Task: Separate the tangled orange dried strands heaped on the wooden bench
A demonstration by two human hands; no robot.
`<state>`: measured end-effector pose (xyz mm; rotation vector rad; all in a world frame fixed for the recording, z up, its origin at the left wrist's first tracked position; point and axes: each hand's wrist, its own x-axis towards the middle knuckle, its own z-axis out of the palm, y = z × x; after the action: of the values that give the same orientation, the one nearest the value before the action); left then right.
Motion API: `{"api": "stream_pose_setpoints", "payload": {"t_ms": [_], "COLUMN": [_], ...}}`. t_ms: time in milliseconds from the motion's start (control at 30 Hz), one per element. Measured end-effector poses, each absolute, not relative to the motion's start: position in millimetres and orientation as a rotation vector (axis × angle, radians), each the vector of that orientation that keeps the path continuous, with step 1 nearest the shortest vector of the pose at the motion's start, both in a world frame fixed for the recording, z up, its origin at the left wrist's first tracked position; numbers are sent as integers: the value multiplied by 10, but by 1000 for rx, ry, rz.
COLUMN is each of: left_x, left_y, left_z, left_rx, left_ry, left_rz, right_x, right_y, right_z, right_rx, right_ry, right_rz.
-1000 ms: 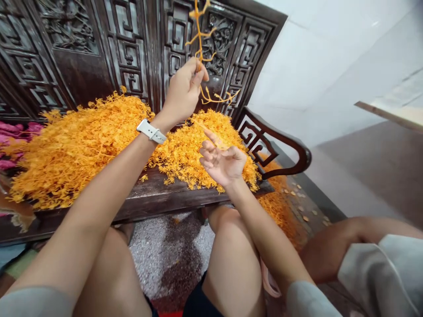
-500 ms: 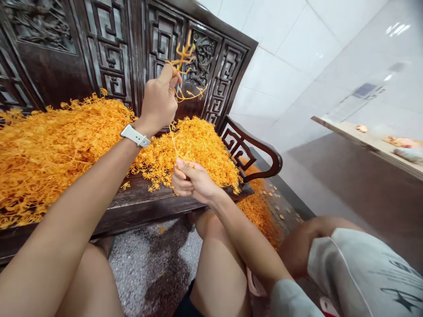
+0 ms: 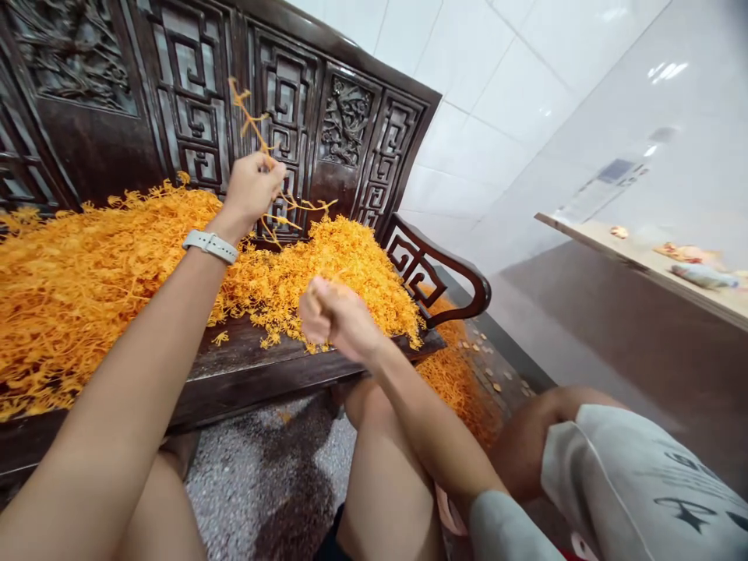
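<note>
Holding orange sprig [image 3: 255,125] in closed left hand [image 3: 252,188]; right hand [image 3: 334,319] fisted above orange heap [image 3: 327,269] on carved bench [image 3: 234,372].

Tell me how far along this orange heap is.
Done: no separated batch shows. In hand: the left hand pinches one orange branching sprig; the right hand is a closed fist. Remaining: the large heap of orange strands on the carved dark wood bench, plus spill below.

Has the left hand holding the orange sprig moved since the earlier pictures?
Yes: the left hand has moved left, further from the carved floral panel and the bench armrest.
</note>
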<state>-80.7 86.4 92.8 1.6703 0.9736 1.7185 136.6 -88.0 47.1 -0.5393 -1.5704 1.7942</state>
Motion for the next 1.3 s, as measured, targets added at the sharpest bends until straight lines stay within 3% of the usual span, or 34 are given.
{"api": "stream_pose_setpoints", "payload": {"t_ms": [167, 267, 367, 533, 667, 900, 1033, 1167, 1233, 1300], "left_x": [-391, -117, 83, 143, 165, 247, -80, -488, -654, -793], "left_y": [421, 157, -1, -103, -115, 104, 391, 509, 491, 450], "left_z": [1043, 1050, 1074, 1154, 1147, 939, 911, 1029, 1122, 1211], "left_rx": [1960, 2124, 2155, 2329, 2489, 2477, 2126, 1804, 1653, 1517], "left_ry": [867, 744, 669, 578, 601, 967, 1275, 1222, 1226, 1267], "left_rz": [1301, 1250, 1265, 906, 816, 1146, 1454, 1654, 1780, 1829], "right_x": [1666, 1732, 1782, 1910, 1984, 1679, 1350, 1388, 1548, 1703], "right_y": [-703, -735, -742, -712, -657, -887, -1252, -1202, -969, -678], "right_z": [585, 542, 489, 453, 442, 376, 389, 533, 578, 563], "right_rx": [-586, -618, -688, -645, -669, -473, -206, 187, 366, 247], "right_ry": [-1338, -1398, -1476, -1407, -1448, -1203, -1879, -2459, -2419, -1996], "right_rz": [1605, 1576, 1605, 1713, 1735, 1993, 2288, 2365, 2446, 2414]}}
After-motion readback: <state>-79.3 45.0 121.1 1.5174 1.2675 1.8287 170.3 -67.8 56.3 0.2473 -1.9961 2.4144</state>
